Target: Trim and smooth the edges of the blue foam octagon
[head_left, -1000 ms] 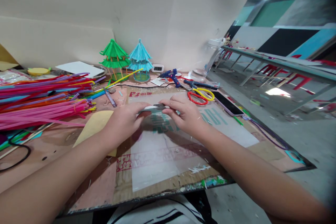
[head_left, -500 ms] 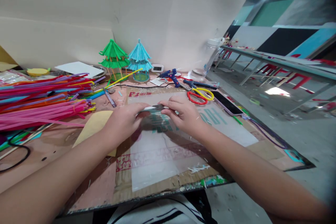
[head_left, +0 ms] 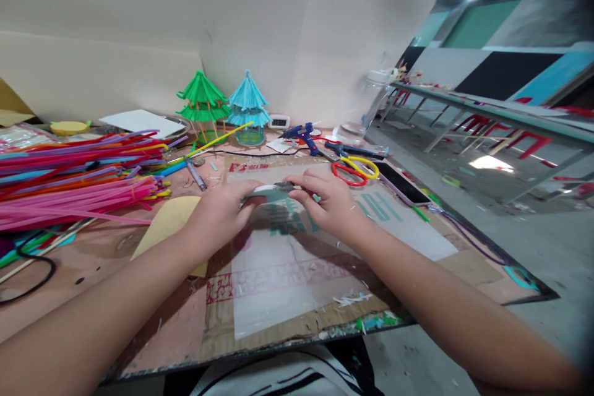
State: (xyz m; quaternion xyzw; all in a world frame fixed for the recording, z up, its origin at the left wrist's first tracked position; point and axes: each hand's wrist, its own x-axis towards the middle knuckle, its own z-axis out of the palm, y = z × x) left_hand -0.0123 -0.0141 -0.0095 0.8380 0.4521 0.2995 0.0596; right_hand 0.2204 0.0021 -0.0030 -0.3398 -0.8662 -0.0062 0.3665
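My left hand (head_left: 218, 213) and my right hand (head_left: 327, 201) meet over the middle of the table. Both are closed on a small pale teal strip (head_left: 273, 190), pinched from either end, with fingers curled around it. The strip is held just above a clear plastic sheet (head_left: 288, 284) that lies over printed cardboard (head_left: 218, 309). What exactly the strip is made of I cannot make out.
A big pile of coloured straws (head_left: 78, 179) fills the left. A green straw pagoda (head_left: 202, 102) and a blue one (head_left: 248, 105) stand at the back. A blue glue gun (head_left: 301, 133), scissors (head_left: 352, 168) and a phone (head_left: 403, 184) lie to the right. A yellow paper piece (head_left: 169, 223) lies by my left wrist.
Both hands keep their grip on the strip; the fingers shifted only slightly. The view has dipped very slightly.
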